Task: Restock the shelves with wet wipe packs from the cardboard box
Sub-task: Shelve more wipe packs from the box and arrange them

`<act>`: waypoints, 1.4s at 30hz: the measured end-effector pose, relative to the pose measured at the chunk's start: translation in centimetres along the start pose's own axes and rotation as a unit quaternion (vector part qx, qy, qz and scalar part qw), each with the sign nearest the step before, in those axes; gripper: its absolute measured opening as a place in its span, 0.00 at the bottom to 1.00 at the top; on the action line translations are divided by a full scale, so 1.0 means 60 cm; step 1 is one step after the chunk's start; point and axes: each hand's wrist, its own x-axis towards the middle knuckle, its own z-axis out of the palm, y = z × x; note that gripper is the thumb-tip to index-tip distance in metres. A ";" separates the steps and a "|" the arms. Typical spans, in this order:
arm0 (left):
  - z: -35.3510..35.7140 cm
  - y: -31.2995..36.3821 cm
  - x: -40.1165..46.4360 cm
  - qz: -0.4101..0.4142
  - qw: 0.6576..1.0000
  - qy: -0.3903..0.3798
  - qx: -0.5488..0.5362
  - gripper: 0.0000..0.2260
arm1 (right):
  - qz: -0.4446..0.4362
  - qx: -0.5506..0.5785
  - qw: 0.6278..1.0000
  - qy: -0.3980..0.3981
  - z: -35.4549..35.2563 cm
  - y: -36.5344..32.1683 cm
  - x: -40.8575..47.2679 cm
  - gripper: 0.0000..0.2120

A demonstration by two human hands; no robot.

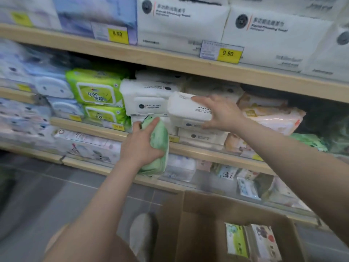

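- Hands are both raised at the middle shelf (188,69) of a wooden rack.
- Right hand (220,112) has fingers spread over a white wet wipe pack (186,108), thumb below and fingers on top, holding it against the white stack (149,99) on that shelf.
- Left hand (143,142) is curled round a pale green wet wipe pack (160,148), held upright in front of the shelf edge.
- Bright green packs (96,91) sit left of the white stack; peach packs (272,116) lie to its right.
- Cardboard box (198,227) stands open on the floor below, with a few packs (251,241) upright in its right corner.
- Yellow price tags (227,53) reading 9.90 hang on the upper shelf.
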 end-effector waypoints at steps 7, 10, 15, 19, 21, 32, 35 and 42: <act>0.018 0.012 0.029 -0.004 1.000 -0.010 -0.001 0.45 | -0.011 0.042 0.996 -0.073 -0.004 0.061 0.065 0.41; 0.027 0.025 0.028 0.001 1.000 -0.015 -0.002 0.45 | -0.024 0.010 0.998 -0.064 -0.001 0.064 0.066 0.41; 0.034 0.035 0.023 0.011 1.000 -0.017 -0.002 0.45 | -0.034 -0.044 0.998 0.018 0.016 0.059 0.047 0.37; 0.042 0.033 0.021 0.001 0.999 -0.038 0.012 0.45 | -0.033 -0.057 0.998 0.026 0.038 0.070 0.047 0.37; 0.047 0.034 0.017 -0.007 0.999 -0.047 0.022 0.45 | -0.041 -0.065 0.996 0.054 0.038 0.064 0.042 0.38; 0.079 0.104 0.005 0.008 0.990 -0.080 -0.119 0.45 | -0.088 0.152 0.982 0.063 0.156 -0.028 -0.224 0.44; 0.099 0.158 -0.010 0.023 0.980 -0.074 -0.181 0.43 | -0.020 0.205 0.978 0.037 0.172 -0.060 -0.254 0.52; 0.112 0.247 -0.009 -0.053 0.877 -0.179 -0.443 0.26 | 0.191 0.550 0.813 0.024 0.144 0.035 -0.310 0.45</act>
